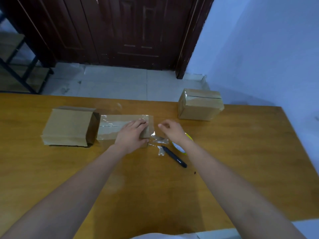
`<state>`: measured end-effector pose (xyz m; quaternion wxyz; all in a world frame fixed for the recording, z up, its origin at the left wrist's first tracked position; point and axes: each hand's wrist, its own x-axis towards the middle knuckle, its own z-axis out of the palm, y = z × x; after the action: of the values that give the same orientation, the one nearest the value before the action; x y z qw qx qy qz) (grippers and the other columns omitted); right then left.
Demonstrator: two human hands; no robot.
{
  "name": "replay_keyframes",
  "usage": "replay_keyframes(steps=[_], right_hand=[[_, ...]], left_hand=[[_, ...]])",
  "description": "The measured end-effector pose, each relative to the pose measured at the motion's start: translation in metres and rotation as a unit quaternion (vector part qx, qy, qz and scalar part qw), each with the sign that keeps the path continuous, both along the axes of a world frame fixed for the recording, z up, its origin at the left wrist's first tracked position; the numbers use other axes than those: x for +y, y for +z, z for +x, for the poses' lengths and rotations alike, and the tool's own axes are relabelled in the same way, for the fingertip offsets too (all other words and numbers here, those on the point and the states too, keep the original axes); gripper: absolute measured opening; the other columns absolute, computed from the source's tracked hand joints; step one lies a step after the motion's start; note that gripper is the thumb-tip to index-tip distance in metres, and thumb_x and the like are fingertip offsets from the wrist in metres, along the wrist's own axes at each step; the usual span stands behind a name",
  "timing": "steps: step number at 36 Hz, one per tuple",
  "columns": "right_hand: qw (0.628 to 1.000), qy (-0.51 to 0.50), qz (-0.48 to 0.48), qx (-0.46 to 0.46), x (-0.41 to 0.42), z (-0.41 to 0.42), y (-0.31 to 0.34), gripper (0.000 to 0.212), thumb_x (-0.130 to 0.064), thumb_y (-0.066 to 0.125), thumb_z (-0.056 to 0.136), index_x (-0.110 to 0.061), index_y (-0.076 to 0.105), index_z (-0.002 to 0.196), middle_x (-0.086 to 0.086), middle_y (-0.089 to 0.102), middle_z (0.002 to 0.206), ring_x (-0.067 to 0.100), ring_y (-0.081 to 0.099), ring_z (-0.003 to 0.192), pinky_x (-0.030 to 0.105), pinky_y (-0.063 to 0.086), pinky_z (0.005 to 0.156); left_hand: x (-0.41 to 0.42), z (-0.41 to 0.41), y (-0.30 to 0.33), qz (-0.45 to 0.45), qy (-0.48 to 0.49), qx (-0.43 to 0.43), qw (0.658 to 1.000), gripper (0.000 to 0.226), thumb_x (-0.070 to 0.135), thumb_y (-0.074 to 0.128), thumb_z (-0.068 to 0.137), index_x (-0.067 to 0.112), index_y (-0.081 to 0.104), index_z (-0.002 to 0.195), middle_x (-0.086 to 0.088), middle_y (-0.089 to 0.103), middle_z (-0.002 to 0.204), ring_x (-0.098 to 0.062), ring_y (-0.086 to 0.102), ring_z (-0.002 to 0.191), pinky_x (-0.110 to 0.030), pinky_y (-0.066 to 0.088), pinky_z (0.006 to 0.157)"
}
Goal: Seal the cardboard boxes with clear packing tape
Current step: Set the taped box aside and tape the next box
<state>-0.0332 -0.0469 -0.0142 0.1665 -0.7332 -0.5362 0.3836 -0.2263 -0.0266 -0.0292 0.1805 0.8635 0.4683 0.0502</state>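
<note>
Around you on the wooden table [224, 161]: an unsealed box [69, 125] lies on its side at the left, its open flaps facing right, touching or just beside the one you're working on. Far right, well apart, stands a sealed box [200, 105] with tape over its top seam. Near your right wrist sits the tape roll [179, 148], yellow-rimmed and mostly hidden behind your forearm. Just in front of it lies a black cutter [174, 156], slanting toward you, with crumpled tape scraps [159, 141] between it and the box. Those scraps and the cutter crowd the space at the box's right end.

Now the middle box [120, 125]: clear tape [120, 119] runs along its top. Your left hand [132, 134] lies on the right end of it, fingers laid flat over the top, thumb at the near corner. Your right hand [170, 129] hovers just right of the box, fingers loosely curled; it may be pinching a tape end, but I can't tell from here.
</note>
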Motion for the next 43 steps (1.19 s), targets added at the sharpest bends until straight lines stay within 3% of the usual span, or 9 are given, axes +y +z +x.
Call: replay_keyframes(steps=[5,10,13,17,23,29,34,40,43], right_hand=[[0.974,-0.137,-0.059,0.171,0.005,-0.025,-0.01,0.04,-0.045,0.05,0.094,-0.008,0.061,0.104,0.015,0.066,0.108,0.03,0.062,0.1,0.048,0.047,0.096],[0.932,-0.2,-0.09,0.287,0.008,-0.04,-0.012,0.035,-0.036,0.053,0.096,-0.005,0.058,0.11,0.01,0.063,0.09,0.022,0.059,0.072,0.034,0.052,0.073],[0.913,-0.219,-0.099,0.329,0.006,-0.05,-0.016,0.016,-0.026,0.05,0.099,-0.012,0.053,0.104,0.004,0.06,0.083,0.011,0.054,0.062,0.013,0.042,0.042],[0.876,-0.275,-0.107,0.382,0.004,-0.058,-0.023,0.011,-0.024,0.05,0.099,-0.017,0.051,0.107,-0.002,0.057,0.075,0.008,0.052,0.058,0.022,0.037,0.048],[0.88,-0.31,-0.083,0.351,0.002,-0.065,-0.036,0.009,-0.018,0.05,0.099,-0.019,0.053,0.107,0.0,0.058,0.075,0.004,0.054,0.042,0.013,0.035,0.037],[0.932,-0.268,0.036,0.241,0.009,-0.054,-0.039,0.018,-0.002,0.061,0.086,-0.017,0.059,0.077,-0.003,0.059,0.075,0.02,0.057,0.078,0.04,0.051,0.079],[0.952,-0.196,0.062,0.226,0.014,-0.053,-0.034,0.015,0.001,0.05,0.09,-0.01,0.06,0.093,-0.008,0.055,0.077,0.006,0.049,0.069,0.029,0.043,0.073],[0.959,-0.179,0.031,0.219,0.021,-0.057,-0.043,0.03,0.004,0.039,0.092,-0.008,0.059,0.111,0.01,0.061,0.102,0.021,0.056,0.093,0.04,0.047,0.091],[0.963,-0.2,0.026,0.176,0.02,-0.051,-0.045,0.032,0.002,0.038,0.09,-0.008,0.065,0.106,0.009,0.064,0.102,0.019,0.056,0.09,0.032,0.05,0.083]], left_hand=[[0.0,0.002,0.008,-0.006,0.005,0.007,1.0,0.066,0.051,0.056,0.088,0.021,0.037,0.144,0.007,0.036,0.148,-0.015,0.031,0.136,-0.031,0.026,0.109],[0.003,0.002,0.013,-0.022,0.015,0.011,1.0,0.06,0.05,0.054,0.089,0.027,0.039,0.142,0.013,0.037,0.145,-0.01,0.033,0.134,-0.029,0.035,0.101],[0.003,0.002,0.014,-0.033,0.024,0.01,0.999,0.057,0.049,0.054,0.089,0.029,0.04,0.141,0.016,0.037,0.144,-0.009,0.033,0.132,-0.03,0.039,0.098],[0.002,0.0,0.013,-0.04,0.022,0.006,0.999,0.057,0.05,0.054,0.089,0.029,0.04,0.141,0.016,0.036,0.145,-0.009,0.035,0.131,-0.031,0.041,0.096],[0.001,0.0,0.01,-0.036,0.027,-0.007,0.999,0.058,0.051,0.054,0.089,0.029,0.041,0.141,0.017,0.037,0.145,-0.008,0.035,0.131,-0.028,0.039,0.097],[0.002,-0.001,0.008,-0.037,0.025,-0.014,0.999,0.059,0.052,0.054,0.089,0.029,0.041,0.141,0.017,0.037,0.145,-0.008,0.034,0.132,-0.027,0.038,0.099],[0.004,-0.002,0.006,-0.035,0.024,-0.016,0.999,0.059,0.052,0.054,0.089,0.03,0.04,0.142,0.016,0.036,0.146,-0.008,0.033,0.133,-0.028,0.038,0.099],[0.004,-0.004,0.002,-0.039,0.025,-0.021,0.999,0.059,0.052,0.055,0.088,0.03,0.041,0.141,0.017,0.036,0.145,-0.007,0.032,0.133,-0.029,0.039,0.099],[0.004,-0.004,0.0,-0.041,0.026,-0.029,0.998,0.059,0.052,0.055,0.088,0.03,0.041,0.142,0.017,0.036,0.146,-0.007,0.031,0.134,-0.029,0.04,0.099]])
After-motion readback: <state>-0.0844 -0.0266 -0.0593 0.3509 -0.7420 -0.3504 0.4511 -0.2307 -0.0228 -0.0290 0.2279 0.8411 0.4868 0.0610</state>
